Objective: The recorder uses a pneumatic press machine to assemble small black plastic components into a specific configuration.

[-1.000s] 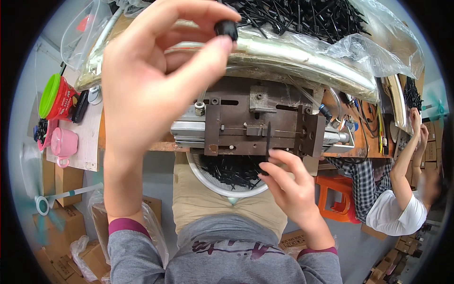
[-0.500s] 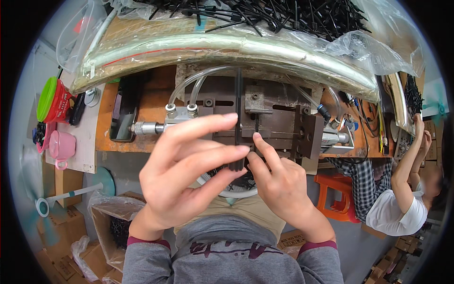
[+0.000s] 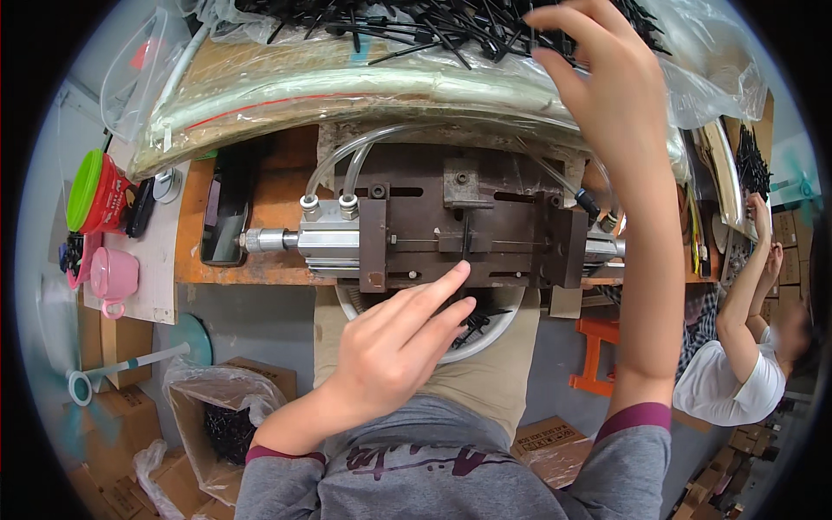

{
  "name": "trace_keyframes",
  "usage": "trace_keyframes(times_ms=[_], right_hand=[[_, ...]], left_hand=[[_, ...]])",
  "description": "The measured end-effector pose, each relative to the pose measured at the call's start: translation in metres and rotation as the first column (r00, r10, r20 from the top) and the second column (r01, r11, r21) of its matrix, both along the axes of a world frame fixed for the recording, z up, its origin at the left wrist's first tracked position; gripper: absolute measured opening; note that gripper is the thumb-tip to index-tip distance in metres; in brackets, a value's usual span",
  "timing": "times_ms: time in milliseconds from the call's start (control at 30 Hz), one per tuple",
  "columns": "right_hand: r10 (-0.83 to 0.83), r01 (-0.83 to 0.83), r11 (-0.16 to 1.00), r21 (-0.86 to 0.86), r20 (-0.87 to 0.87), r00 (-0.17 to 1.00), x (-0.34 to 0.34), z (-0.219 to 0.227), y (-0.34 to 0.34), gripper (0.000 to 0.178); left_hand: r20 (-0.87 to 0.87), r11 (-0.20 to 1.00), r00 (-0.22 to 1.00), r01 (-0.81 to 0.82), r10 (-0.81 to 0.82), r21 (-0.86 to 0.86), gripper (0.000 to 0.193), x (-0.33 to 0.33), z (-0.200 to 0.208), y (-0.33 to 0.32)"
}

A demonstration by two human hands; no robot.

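Observation:
My left hand (image 3: 390, 347) is at the front of a dark metal fixture (image 3: 416, 186). Its index fingertip touches the near end of a thin black rod-like part (image 3: 467, 232), which sits under the fixture's middle block (image 3: 462, 186). The other fingers stretch forward, partly overlapping; dark bits show between them, too unclear to name. Far right, my right hand (image 3: 598, 69) reaches over a heap of black stick-shaped parts (image 3: 433, 30), fingers apart and curved, nothing seen in them. Below the fixture, a white bowl (image 3: 513, 325) with black pieces in it lies partly behind my left hand.
A silver air cylinder (image 3: 329, 243) with clear hoses flanks the fixture. Behind runs a plastic-wrapped pale roll (image 3: 364, 91). A phone (image 3: 227, 212) and a pink cup (image 3: 114, 273) stand left. A co-worker (image 3: 737, 373) sits at right beside an orange stool (image 3: 594, 351).
My right hand has left the fixture and swung up to the heap. My left hand has moved down to the fixture's front; the upright black sticks it held no longer show.

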State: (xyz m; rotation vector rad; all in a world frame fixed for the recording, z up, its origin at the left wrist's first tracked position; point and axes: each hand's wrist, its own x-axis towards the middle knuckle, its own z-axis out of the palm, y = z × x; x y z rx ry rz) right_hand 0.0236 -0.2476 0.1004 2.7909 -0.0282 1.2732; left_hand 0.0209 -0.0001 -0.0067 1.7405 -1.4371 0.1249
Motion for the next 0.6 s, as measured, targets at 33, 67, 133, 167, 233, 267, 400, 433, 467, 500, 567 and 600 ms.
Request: trace_keyframes(times_ms=[33, 67, 133, 167, 233, 267, 400, 433, 467, 500, 567, 600], right_hand=[[-0.083, 0.078, 0.989, -0.126, -0.036, 0.996, 0.013, 0.0, -0.011, 0.01], [-0.105, 0.102, 0.994, -0.031, -0.113, 0.988, 0.023, -0.006, -0.022, 0.02], [-0.081, 0.051, 0.985, -0.163, -0.182, 0.98, 0.033, -0.016, -0.039, 0.014], [-0.054, 0.014, 0.983, -0.184, -0.215, 0.975, 0.038, -0.018, -0.037, 0.013], [0.016, -0.039, 0.988, -0.149, -0.154, 0.988, 0.029, -0.017, -0.033, 0.01], [0.048, -0.065, 0.989, -0.132, -0.125, 0.991, 0.023, -0.015, -0.026, 0.008], [0.031, -0.012, 0.911, 0.413, -0.041, 0.999, 0.008, -0.006, -0.011, 0.014], [0.085, -0.081, 0.84, 0.537, 0.018, 0.996, 0.003, -0.009, -0.013, 0.014], [0.133, -0.159, 0.75, 0.642, 0.089, 0.987, 0.0, -0.012, -0.015, 0.013], [0.171, -0.237, 0.643, 0.728, 0.165, 0.971, -0.003, -0.013, -0.015, 0.013], [0.202, -0.274, 0.401, 0.874, 0.208, 0.957, -0.016, -0.011, -0.007, 0.017], [0.238, -0.283, 0.253, 0.925, 0.224, 0.945, -0.022, -0.012, -0.001, 0.016]], left_hand=[[0.026, 0.999, 0.999, -0.03, 0.03, 0.014, 0.031, -0.004, -0.004, -0.002], [0.052, 0.998, 0.997, -0.057, 0.055, 0.023, 0.029, -0.006, -0.008, -0.005], [0.114, 0.997, 0.992, -0.067, 0.062, 0.043, 0.027, -0.009, -0.016, -0.01], [0.144, 0.995, 0.987, -0.086, 0.077, 0.058, 0.026, -0.009, -0.019, -0.01], [0.203, 0.987, 0.975, -0.118, 0.094, 0.106, 0.024, -0.009, -0.019, -0.012], [0.229, 0.983, 0.968, -0.132, 0.1, 0.13, 0.023, -0.01, -0.02, -0.012], [0.218, 0.982, 0.97, -0.134, 0.103, 0.135, 0.022, -0.006, -0.016, -0.017], [0.209, 0.98, 0.973, -0.133, 0.101, 0.147, 0.022, -0.007, -0.015, -0.017], [0.204, 0.978, 0.973, -0.136, 0.103, 0.157, 0.022, -0.007, -0.014, -0.018], [0.205, 0.977, 0.973, -0.137, 0.102, 0.161, 0.022, -0.007, -0.013, -0.018], [0.209, 0.975, 0.972, -0.146, 0.109, 0.17, 0.022, -0.007, -0.011, -0.016], [0.21, 0.974, 0.972, -0.144, 0.105, 0.176, 0.023, -0.007, -0.012, -0.016]])
